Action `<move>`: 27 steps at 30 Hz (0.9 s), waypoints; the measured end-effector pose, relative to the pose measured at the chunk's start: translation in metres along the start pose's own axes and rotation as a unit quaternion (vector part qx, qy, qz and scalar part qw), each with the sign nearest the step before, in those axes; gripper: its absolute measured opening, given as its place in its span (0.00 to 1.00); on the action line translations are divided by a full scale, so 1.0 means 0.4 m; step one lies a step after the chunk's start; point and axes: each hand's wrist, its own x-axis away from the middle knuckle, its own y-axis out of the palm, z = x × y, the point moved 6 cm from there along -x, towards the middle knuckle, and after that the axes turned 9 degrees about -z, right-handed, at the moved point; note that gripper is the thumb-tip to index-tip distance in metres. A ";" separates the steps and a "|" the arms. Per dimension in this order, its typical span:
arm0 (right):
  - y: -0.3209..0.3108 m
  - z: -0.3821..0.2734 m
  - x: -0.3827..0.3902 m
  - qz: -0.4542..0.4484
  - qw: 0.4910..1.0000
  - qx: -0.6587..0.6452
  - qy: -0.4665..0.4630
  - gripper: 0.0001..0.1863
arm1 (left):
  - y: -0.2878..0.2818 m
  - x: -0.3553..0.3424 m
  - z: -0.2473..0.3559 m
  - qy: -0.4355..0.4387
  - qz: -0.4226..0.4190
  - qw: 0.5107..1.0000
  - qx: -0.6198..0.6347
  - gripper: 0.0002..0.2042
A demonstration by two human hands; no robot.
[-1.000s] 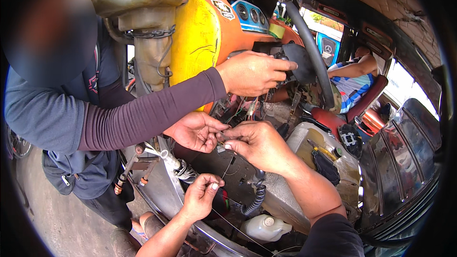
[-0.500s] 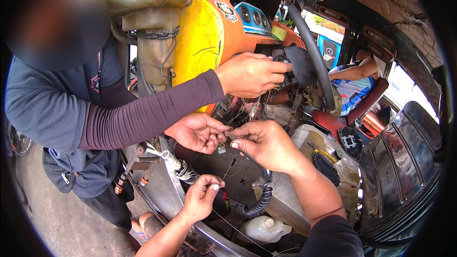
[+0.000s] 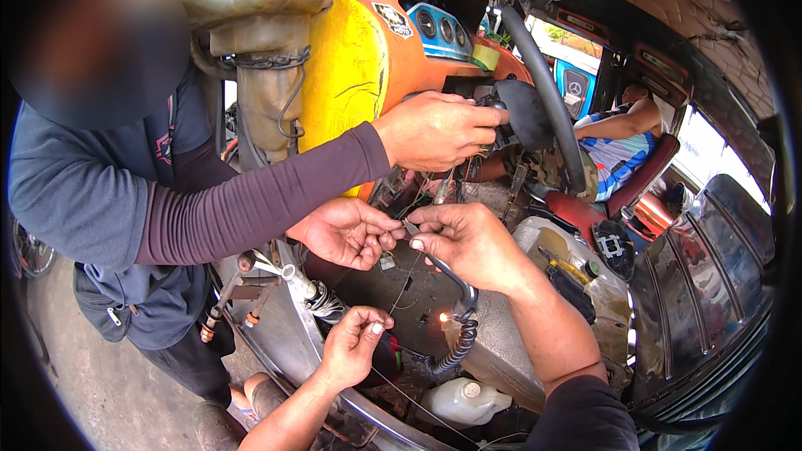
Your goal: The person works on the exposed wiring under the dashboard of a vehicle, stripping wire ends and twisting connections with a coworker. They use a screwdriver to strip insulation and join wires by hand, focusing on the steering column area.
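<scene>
My left hand (image 3: 355,344) is closed in a pinch on a thin wire (image 3: 393,305) that runs upward from its fingertips. Higher up, my right hand (image 3: 468,246) grips the end of a black cable (image 3: 449,274), with a small grey metal piece (image 3: 410,227) at its tip. From there the cable drops into a black coiled section (image 3: 458,349). A co-worker's palm-up hand (image 3: 347,234) meets the metal tip with its fingers. The co-worker's other hand (image 3: 443,129) is on the black steering column switch (image 3: 494,108). A small orange light (image 3: 444,317) glows beside the coil.
An orange and yellow dashboard (image 3: 359,67) and a steering wheel (image 3: 547,88) lie ahead. Loose wires hang below them. A white plastic jug (image 3: 468,401) stands near the metal sill (image 3: 376,418). Another person (image 3: 626,129) sits at the far right.
A small orange light now glows beside the coiled cable, where none showed before. My right hand and the cable tip have shifted very slightly; both my hands keep their grips.
</scene>
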 end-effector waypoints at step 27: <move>0.004 0.001 -0.003 -0.008 0.999 0.015 -0.029 0.10 | 0.003 -0.005 0.002 0.015 -0.003 1.000 0.017 0.02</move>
